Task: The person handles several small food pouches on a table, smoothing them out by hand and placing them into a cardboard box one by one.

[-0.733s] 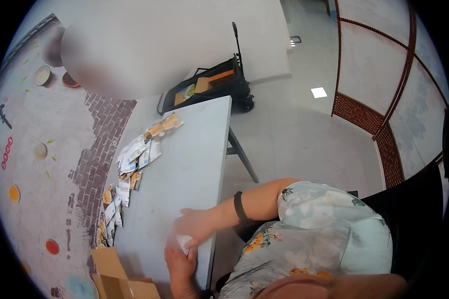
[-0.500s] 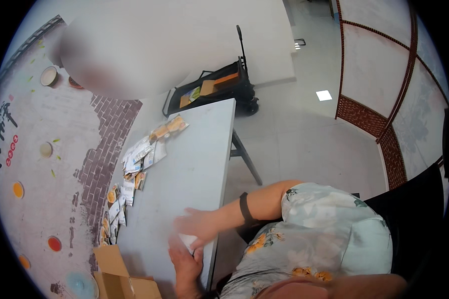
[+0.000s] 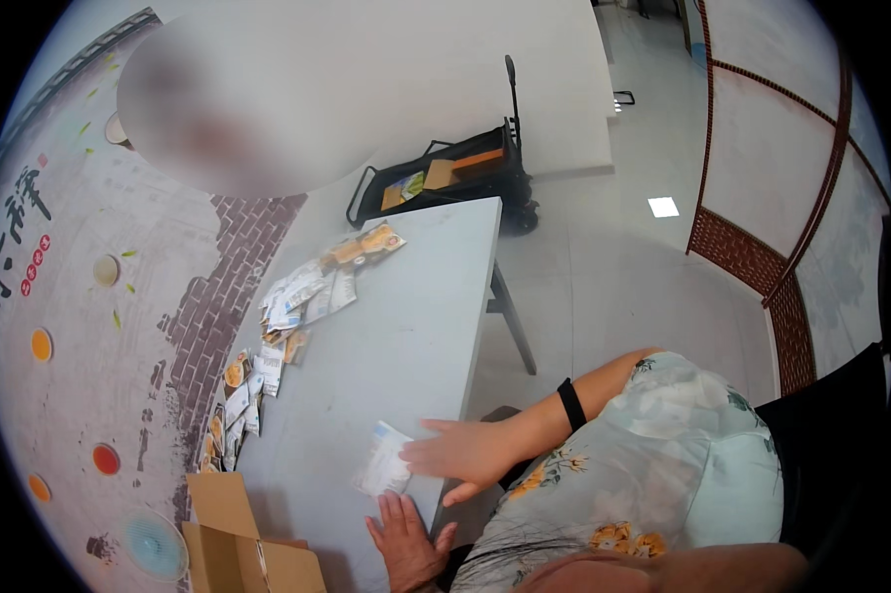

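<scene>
A small white packet (image 3: 382,463) lies flat on the grey table (image 3: 366,356) near its edge on my side. My right hand (image 3: 470,453), with a black band on its wrist, is spread palm down with its fingertips at the packet's right edge. Below the packet, my left hand (image 3: 409,546) rests at the table edge, fingers stretched and apart, their tips close to the packet's lower end. Neither hand grips anything. Whether the left fingertips touch the packet, I cannot tell.
Several white and orange packets (image 3: 297,296) lie in a row along the table's far left side. An open cardboard box (image 3: 223,509) stands at the lower left. Beyond the table is a black folding cart (image 3: 465,173) holding boxes. A brown-framed screen (image 3: 762,158) stands at right.
My hands were together around the white packet; they have come apart, leaving it flat on the table. The right hand has drawn back to the right. The whole view has shifted slightly.
</scene>
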`<state>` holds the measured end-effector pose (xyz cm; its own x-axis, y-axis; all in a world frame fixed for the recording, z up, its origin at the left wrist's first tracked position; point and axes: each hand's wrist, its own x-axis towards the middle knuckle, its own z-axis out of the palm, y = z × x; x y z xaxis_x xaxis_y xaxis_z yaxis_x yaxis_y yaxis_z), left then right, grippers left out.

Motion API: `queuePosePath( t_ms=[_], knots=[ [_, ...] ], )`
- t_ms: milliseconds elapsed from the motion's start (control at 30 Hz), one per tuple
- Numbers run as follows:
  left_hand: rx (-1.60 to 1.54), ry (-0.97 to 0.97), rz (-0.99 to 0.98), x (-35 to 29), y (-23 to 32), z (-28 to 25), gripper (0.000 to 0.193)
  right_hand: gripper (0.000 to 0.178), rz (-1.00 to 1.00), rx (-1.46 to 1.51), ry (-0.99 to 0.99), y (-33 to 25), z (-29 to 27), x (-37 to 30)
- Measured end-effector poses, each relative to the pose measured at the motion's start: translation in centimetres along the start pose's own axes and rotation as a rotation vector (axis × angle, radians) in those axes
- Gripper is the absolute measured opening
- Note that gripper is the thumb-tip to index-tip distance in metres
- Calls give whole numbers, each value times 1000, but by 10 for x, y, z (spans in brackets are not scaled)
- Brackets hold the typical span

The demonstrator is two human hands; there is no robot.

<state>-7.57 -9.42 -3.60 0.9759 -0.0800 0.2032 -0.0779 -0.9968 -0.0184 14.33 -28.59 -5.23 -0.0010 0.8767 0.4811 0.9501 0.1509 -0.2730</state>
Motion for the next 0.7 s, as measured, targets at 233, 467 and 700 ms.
queuePosePath(
  t_ms=[233,467,700],
  knots=[
    [-60,-39,13,-7,-11,17,88,66,-16,30,114,-4,5,-6],
    [-112,-60,-31,6,3,-9,84,61,25,42,28,-1,3,-6],
    [-122,-17,13,17,11,-21,81,61,-126,-4,116,-1,6,2]
  ],
)
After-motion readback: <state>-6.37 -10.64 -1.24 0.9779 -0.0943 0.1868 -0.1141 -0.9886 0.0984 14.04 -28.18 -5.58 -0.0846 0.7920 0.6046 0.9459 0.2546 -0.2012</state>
